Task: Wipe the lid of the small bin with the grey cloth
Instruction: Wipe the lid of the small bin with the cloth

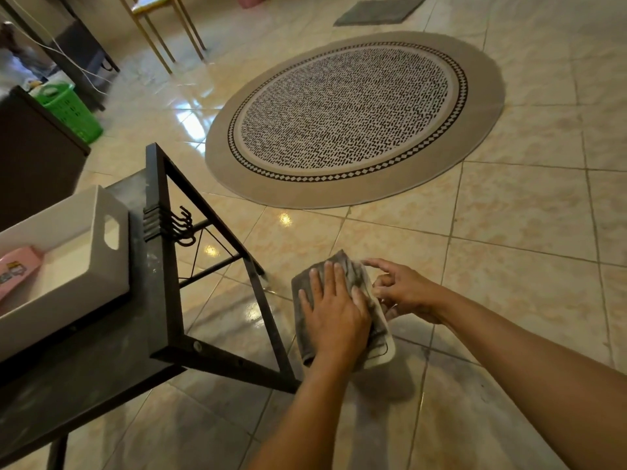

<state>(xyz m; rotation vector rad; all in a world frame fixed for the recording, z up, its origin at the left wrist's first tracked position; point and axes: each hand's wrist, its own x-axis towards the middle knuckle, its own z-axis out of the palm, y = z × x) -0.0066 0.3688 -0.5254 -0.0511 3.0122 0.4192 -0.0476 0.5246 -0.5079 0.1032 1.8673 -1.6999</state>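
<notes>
I see a tiled floor with a round rug beyond and a dark table at my left. The bin stands on the floor just right of the table leg, its pale lid almost wholly under the cloth. The lid's long axis runs away from me, tilted a little left.

My left hand lies flat on the cloth, fingers spread, pressing rather than gripping. My right hand sits at the lid's right edge, fingers loosely curled; I cannot tell whether it grips the rim. The left hand is directly over the lid, so I judge the next stroke should run along that long axis, the right steadying.
</notes>
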